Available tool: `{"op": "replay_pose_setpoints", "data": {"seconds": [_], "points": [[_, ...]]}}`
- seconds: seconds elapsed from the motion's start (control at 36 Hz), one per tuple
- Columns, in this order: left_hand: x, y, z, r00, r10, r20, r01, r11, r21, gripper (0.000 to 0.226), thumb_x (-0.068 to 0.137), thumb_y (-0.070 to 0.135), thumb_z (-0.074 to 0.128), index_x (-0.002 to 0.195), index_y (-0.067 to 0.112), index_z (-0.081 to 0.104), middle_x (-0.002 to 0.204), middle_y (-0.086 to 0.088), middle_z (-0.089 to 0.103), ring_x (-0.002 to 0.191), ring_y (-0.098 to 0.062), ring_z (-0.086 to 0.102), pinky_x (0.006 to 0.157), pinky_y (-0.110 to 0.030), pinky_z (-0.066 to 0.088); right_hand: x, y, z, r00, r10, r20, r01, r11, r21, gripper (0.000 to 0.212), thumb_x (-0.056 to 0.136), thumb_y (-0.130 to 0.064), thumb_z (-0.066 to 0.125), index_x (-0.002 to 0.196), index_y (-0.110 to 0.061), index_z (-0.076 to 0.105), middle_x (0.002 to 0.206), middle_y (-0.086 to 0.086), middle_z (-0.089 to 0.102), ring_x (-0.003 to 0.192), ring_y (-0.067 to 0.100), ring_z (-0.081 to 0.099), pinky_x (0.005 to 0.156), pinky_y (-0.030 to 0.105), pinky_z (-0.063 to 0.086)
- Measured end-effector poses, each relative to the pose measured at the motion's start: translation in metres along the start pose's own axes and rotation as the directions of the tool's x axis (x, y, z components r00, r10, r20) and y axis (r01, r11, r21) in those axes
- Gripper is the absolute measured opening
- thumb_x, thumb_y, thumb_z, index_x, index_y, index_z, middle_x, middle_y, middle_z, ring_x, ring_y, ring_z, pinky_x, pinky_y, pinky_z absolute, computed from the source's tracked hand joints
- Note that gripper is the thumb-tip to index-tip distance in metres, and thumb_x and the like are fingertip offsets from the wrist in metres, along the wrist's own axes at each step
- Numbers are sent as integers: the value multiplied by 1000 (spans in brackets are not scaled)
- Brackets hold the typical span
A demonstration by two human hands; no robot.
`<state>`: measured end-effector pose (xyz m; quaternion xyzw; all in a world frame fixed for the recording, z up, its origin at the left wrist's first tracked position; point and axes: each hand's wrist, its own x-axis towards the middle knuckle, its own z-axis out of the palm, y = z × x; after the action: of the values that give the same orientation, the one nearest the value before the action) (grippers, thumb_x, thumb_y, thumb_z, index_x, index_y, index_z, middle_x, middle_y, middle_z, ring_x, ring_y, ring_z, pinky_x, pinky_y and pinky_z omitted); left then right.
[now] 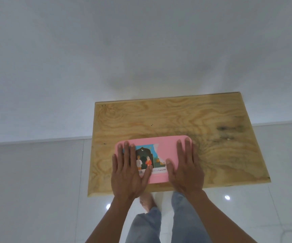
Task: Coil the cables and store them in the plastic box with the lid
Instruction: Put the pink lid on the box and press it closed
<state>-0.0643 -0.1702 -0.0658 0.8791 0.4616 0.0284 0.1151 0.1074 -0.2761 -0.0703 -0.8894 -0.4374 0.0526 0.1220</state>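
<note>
A pink lid (166, 148) with a colourful sticker lies flat on top of the plastic box, near the front edge of the wooden tabletop (176, 116). My left hand (129, 172) rests palm down on the lid's left end, fingers spread and partly over the sticker. On the lid's right end lies my right hand (185, 167), also flat with fingers extended. The box body under the lid is hidden, and no cables are visible.
The plywood tabletop stands against a white wall (141, 50). White glossy floor tiles (36, 190) surround it. My legs in blue jeans (159, 223) and a bare foot (147, 202) are below the table's front edge.
</note>
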Motion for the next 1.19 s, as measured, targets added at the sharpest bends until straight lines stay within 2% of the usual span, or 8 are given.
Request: {"op": "replay_pose_setpoints", "data": {"seconds": [0.28,0.42,0.53,0.75,0.83,1.0,1.06,1.19], "points": [[-1,-3,3,999,-2,-35,2,1000,-11,94,92,69,38,157,5,18,166,-14,13,155,-32,6,122,-54,18,-1,3,4,999,-6,-51,8,999,54,71,93,-52,43,152,-13,35,162,12,25,150,33,22,106,48,47],[-5,-3,3,997,-38,-65,37,999,-14,90,91,68,45,156,9,26,165,-10,20,154,-28,12,120,-56,22,-3,8,1,998,1,-60,8,989,149,71,92,-57,45,151,-19,37,163,6,24,151,26,21,110,37,36],[-12,-2,0,990,-69,-122,62,997,-56,81,91,63,50,152,11,38,162,-7,30,152,-26,22,108,-51,39,-10,15,-3,1000,9,-10,-6,971,239,70,92,-62,38,153,-26,33,165,-1,18,151,22,20,115,39,33],[-13,-1,6,973,-94,-212,60,985,-159,73,85,57,62,139,8,57,154,-6,44,148,-24,33,82,-42,55,-13,15,4,987,20,-157,40,928,370,63,90,-52,55,141,-16,53,158,5,36,142,21,41,106,47,46],[-12,1,10,954,-94,-284,44,984,-175,71,81,55,68,133,7,63,149,-8,51,144,-26,41,80,-42,56,-13,16,9,977,47,-207,39,917,397,61,88,-51,59,137,-15,59,156,4,41,138,21,47,103,44,49],[-13,0,16,925,-154,-346,90,977,-195,70,78,52,72,130,5,65,152,-17,45,145,-35,37,100,-52,51,-10,17,12,967,124,-221,-12,893,449,64,83,-55,61,135,-18,61,155,0,42,131,18,54,96,29,50],[-14,4,15,921,-226,-316,156,960,-231,73,80,60,65,134,11,63,155,-17,42,145,-36,36,97,-54,53,-8,17,12,966,170,-196,-55,871,488,69,81,-58,59,138,-21,57,158,-3,37,133,9,48,98,26,45],[-13,10,9,905,-356,-233,266,900,-345,80,74,70,55,139,23,58,158,-12,39,129,-38,54,78,-50,58,-7,19,11,967,228,-116,-122,810,574,77,75,-67,57,141,-30,52,156,-11,35,133,-3,38,103,17,36]]}}
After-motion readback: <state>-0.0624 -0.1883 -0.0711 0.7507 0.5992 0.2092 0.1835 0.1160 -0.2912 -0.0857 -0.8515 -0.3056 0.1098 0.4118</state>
